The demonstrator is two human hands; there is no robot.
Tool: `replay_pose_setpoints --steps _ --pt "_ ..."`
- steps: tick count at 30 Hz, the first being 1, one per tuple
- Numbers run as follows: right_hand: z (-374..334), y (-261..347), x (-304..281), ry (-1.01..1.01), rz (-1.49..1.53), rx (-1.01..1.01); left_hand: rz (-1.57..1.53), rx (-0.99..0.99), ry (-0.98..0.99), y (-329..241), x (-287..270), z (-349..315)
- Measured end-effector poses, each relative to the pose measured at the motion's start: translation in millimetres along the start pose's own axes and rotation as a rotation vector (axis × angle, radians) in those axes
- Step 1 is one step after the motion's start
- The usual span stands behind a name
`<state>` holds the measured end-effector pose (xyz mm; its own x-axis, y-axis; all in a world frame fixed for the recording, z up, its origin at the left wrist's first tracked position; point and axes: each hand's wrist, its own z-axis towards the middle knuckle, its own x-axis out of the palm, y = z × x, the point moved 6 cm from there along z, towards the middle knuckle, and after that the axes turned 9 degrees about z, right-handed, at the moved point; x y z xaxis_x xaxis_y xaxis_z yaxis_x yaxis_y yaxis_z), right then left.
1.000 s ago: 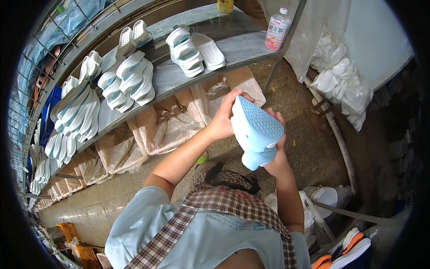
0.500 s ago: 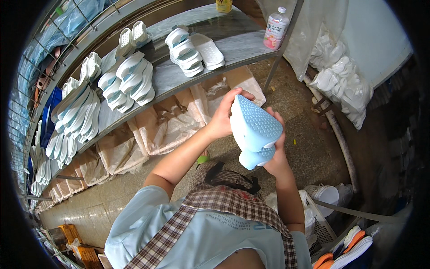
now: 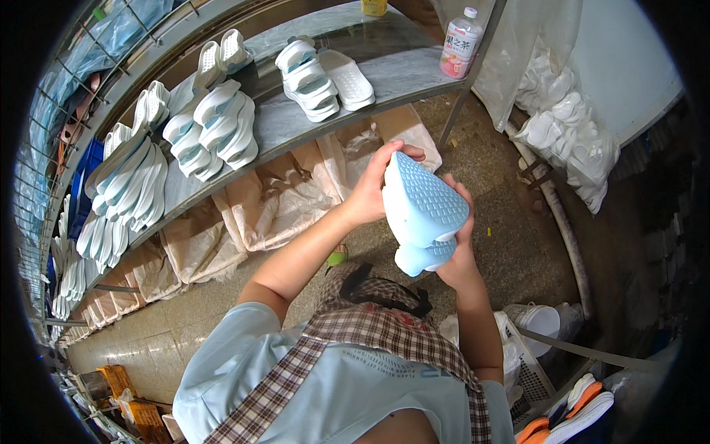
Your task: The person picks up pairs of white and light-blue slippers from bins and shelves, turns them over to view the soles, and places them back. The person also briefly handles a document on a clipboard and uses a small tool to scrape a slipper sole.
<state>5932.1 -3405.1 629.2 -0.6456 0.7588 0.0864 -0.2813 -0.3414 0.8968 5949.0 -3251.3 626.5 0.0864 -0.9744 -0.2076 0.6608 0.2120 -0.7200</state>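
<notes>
In front of my body I hold a pair of light blue and white slippers (image 3: 427,201), with their diamond-patterned blue soles facing up. My left hand (image 3: 372,189) is closed around their left side, the fingers curling over the far end. My right hand (image 3: 461,251) grips the right side, its fingertips showing along the edge. The slippers' uppers are hidden beneath the soles and behind my hands. Across from me on the marble-look table, the nearest slippers are a white stack (image 3: 305,80) with a single white slipper (image 3: 346,80) beside it.
More white slippers (image 3: 225,122) line the table (image 3: 274,129) toward the left. A drink bottle (image 3: 460,43) stands at its right end. Pale sacks (image 3: 259,203) sit below. Plastic bags of white pieces (image 3: 566,122) lie far right; a white bucket (image 3: 540,322) and orange-and-white shoes (image 3: 584,411) are near right.
The slippers and both hands have barely moved, with the same two-handed hold. The background has shifted slightly in the picture, mostly to the right.
</notes>
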Motion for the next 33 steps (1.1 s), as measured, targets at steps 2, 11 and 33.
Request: replay_pose_setpoints --steps 2,11,33 --pt "-1 0 0 -0.005 0.013 0.013 0.011 0.003 -0.008 1 0 -1" --pt "-5 1 15 -0.05 -0.517 -0.324 -0.529 -0.387 0.246 28 14 1" --pt "-15 -5 29 -0.068 -0.631 -0.403 -0.439 -0.332 0.582 23 14 9"
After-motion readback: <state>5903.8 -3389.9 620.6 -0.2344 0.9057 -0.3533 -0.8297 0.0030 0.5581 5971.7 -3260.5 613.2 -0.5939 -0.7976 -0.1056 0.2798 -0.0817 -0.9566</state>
